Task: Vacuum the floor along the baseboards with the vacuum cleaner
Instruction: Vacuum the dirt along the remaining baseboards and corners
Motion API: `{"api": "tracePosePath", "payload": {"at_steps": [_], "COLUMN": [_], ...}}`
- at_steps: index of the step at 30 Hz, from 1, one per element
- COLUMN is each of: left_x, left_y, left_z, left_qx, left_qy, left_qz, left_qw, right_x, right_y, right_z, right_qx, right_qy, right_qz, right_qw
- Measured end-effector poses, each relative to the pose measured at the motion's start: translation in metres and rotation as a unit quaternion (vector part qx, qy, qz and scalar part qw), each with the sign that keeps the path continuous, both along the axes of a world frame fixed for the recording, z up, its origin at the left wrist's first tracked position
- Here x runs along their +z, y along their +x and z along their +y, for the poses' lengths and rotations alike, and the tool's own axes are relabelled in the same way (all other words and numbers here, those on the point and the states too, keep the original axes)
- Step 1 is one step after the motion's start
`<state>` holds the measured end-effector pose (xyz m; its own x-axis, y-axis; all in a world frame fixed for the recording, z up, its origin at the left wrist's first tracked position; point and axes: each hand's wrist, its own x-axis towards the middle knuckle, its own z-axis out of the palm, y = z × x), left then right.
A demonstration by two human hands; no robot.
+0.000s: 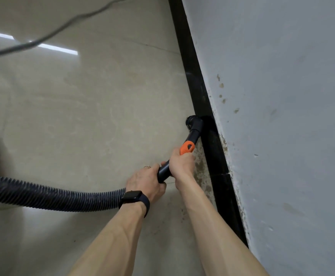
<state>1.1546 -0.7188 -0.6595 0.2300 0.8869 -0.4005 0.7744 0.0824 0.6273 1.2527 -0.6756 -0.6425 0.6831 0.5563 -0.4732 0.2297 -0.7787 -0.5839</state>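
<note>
Brush nozzle against baseboard, left hand and right hand around wand

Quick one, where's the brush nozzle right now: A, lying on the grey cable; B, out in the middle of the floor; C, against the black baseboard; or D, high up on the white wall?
C: the nozzle sits right against the baseboard at floor level, with the left hand and right hand both gripping the tube behind it.
</note>
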Motion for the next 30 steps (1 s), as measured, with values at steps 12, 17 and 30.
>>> {"api": "tracePosePath", "payload": {"at_steps": [12,17,30], "left_x": [-0.009,-0.004,0.046], "left_y": [-0.01,-0.043,-0.143], "left_z": [0.017,0.01,-0.046], "left_qx": [0.043,-0.019,-0.126], "left_qy": [-0.074,-0.028,-0.002], "left_qz": [-0.088,0.005,0.146], "left_qw": [0.992,0.999,0.981], "right_x": [0.012,0.013,0.03], "right_y": [0.006,-0.015,-0.087], "right_z": [0.016,-0.013,-0.096], "right_qx": [0.037,-0.058,-0.288], "right_qy": [0.087,0.142,0.248], "right_qz": [0.145,0.249,0.466], "right_qw": [0.985,0.956,0.799]}}
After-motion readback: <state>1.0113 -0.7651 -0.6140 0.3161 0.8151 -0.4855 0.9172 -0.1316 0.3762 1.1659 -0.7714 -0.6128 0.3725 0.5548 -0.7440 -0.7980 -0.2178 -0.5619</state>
